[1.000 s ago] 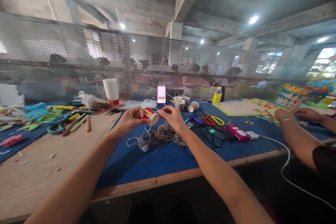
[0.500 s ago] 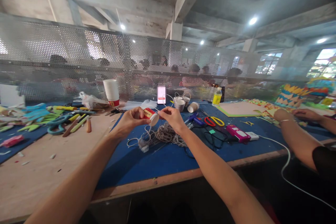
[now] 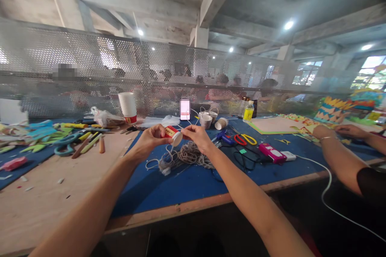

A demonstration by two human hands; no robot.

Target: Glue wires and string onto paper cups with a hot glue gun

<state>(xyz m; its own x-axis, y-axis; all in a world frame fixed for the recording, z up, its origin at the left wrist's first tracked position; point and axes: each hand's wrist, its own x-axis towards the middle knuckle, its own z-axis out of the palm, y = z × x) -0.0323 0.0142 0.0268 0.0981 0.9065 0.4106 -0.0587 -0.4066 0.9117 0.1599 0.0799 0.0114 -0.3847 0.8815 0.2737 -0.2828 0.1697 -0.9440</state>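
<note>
My left hand (image 3: 150, 139) is closed round a small red-and-white paper cup (image 3: 171, 133), tilted so that its pale round end faces down and toward me. At the cup's right side, the thumb and fingers of my right hand (image 3: 194, 134) pinch a pale cord (image 3: 188, 119), part of which shows just above the fingertips. Exactly how the cord meets the cup is too small to make out. Below both hands a tangled heap of greyish-beige string (image 3: 193, 154) lies on the blue table cover (image 3: 150, 196).
Beyond my hands stand a lit phone (image 3: 185, 109), several string-wrapped cups (image 3: 205, 120) and a cup stack (image 3: 128, 106). To the right lie a blue glue gun (image 3: 225, 137), scissors (image 3: 249, 139) and a magenta box (image 3: 272, 153). Tools (image 3: 87, 144) lie left. A co-worker's arms (image 3: 340, 160) reach in from the right.
Both hands hold nearly the same place, and the cup's pale end has tilted very slightly. The view has shifted a little.
</note>
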